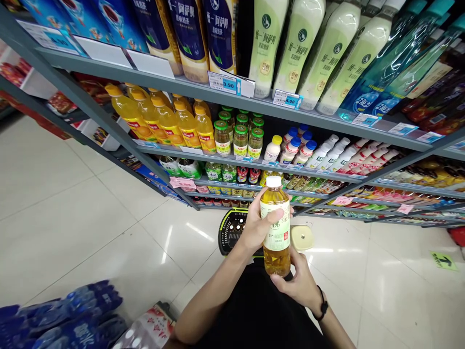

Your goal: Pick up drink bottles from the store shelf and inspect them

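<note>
A bottle of tea (276, 242) with a white cap, a pale green label and amber liquid is held upright before my body. My left hand (258, 223) wraps round its upper half, thumb across the label. Lower down, my right hand (298, 278) grips the base, thumb at the bottom edge; a dark band circles that wrist. Behind the bottle, on the floor, a black shopping basket (225, 237) with a lime green rim is partly hidden by my left hand and forearm.
Shelves (203, 97) of drinks stand ahead, with orange juice bottles (163, 121) and green-lidded jars (240, 140). A cream stool-like object (302, 237) is on the floor at right of the basket. Blue-wrapped bottle packs (80, 315) lie at lower left.
</note>
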Tool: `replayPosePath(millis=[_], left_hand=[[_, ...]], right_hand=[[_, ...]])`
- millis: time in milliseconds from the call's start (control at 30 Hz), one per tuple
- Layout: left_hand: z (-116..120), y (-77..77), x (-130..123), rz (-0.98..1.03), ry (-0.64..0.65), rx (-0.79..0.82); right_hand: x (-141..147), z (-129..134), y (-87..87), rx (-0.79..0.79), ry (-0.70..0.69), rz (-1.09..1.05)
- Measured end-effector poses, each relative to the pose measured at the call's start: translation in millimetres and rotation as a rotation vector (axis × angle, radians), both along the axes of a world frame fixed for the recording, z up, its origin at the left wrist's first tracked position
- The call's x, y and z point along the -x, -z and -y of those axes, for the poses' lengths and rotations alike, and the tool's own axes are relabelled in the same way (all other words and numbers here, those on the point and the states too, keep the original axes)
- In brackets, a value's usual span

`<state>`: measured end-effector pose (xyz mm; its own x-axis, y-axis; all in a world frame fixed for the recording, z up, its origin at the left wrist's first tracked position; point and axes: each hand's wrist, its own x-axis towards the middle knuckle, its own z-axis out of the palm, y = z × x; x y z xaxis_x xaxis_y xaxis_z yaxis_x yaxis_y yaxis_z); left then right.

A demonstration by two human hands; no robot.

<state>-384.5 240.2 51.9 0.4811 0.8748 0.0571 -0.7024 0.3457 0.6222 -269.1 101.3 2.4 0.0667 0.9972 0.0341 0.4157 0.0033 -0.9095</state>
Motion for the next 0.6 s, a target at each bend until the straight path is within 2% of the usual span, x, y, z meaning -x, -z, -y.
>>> replayPosePath(millis=[433, 500, 600], left_hand=[[0, 7.0, -1, 0.056, 0.023, 0.026], [-3, 7.4, 0, 0.075, 0.016, 0.049], [-9, 6.4, 3, 0.106, -0.044, 0.099]], right_hand=[[1, 7, 7.8, 0.063, 0.017, -0.100], [2, 7, 10.6, 0.066, 0.015, -0.198], [8, 5, 16.0, 0.110, -0.080, -0.479]])
